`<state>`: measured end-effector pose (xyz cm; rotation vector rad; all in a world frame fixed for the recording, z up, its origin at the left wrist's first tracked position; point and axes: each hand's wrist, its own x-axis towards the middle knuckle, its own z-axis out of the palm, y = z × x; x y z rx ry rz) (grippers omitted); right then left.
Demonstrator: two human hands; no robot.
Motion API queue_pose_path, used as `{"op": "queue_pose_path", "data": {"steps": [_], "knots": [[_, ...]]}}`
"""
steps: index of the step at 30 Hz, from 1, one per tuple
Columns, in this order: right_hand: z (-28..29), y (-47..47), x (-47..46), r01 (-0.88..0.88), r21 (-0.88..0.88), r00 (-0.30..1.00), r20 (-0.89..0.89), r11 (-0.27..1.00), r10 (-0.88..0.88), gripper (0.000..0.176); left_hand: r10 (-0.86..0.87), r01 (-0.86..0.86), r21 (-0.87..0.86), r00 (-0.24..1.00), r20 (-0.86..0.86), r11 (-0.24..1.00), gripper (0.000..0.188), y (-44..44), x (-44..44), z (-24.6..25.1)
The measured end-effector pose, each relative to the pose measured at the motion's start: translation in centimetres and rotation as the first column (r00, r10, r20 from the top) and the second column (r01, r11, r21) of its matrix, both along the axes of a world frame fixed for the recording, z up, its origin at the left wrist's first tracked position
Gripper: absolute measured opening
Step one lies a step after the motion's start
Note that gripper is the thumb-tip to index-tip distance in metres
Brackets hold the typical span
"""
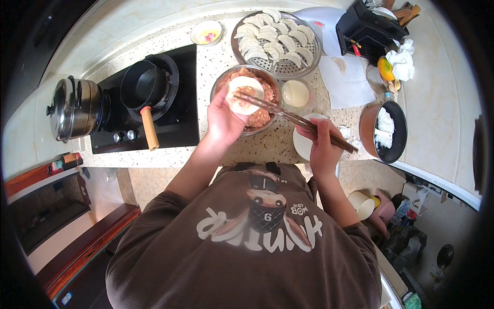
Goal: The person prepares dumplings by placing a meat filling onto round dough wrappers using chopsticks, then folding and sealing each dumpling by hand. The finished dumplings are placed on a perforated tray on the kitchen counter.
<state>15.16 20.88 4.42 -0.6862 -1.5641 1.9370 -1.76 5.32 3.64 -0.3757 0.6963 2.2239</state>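
Observation:
On my left hand (225, 121) lies a round dumpling wrapper (235, 106) with some minced meat filling (247, 92) at its middle, held above a metal bowl (213, 87) of the same mince. My right hand (324, 146) grips a pair of brown chopsticks (287, 114), whose tips touch the filling. Right of the bowl sits a stack of round wrappers (295, 94). Behind it, a perforated metal steamer tray (316, 54) holds several folded dumplings (286, 42). A white plate (303, 141) lies partly under my right hand.
Left, a black hob (185, 96) carries a small black pan (141, 83) and a lidded steel pot (73, 108). A small bowl (206, 33) stands at the back. Rightwards are a white sheet (343, 87) with one dumpling, a black rack (357, 23), and a pot (368, 129) of white food.

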Motion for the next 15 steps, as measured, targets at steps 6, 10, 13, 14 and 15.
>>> {"op": "queue_pose_path", "data": {"steps": [6, 10, 13, 14, 15], "knots": [[-0.1, 1.3, -0.9, 0.082, -0.357, 0.993, 0.112, 0.930, -0.045, 0.034, -0.032, 0.032, -0.004, 0.999, 0.008, 0.999, 0.047, 0.4, 0.2, -0.2], [0.2, 1.5, -0.7, 0.095, -0.330, 0.992, 0.111, 0.939, -0.061, 0.036, -0.041, 0.041, -0.018, 0.999, 0.016, 0.999, 0.047, 0.5, 0.2, -0.2], [0.1, 1.4, -0.8, 0.018, -0.256, 0.997, 0.073, 0.966, 0.001, 0.036, -0.073, 0.073, -0.014, 0.997, 0.009, 0.997, 0.048, 0.5, 0.1, -0.2], [0.0, 1.4, -0.7, 0.060, -0.264, 0.996, 0.075, 0.963, -0.042, 0.035, -0.079, 0.079, -0.015, 0.997, 0.005, 0.997, 0.047, 0.5, 0.1, -0.3], [0.0, 1.5, -0.6, 0.081, -0.267, 0.996, 0.062, 0.960, -0.067, 0.035, -0.078, 0.078, -0.018, 0.997, 0.009, 0.997, 0.047, 0.4, 0.1, -0.4]]}}
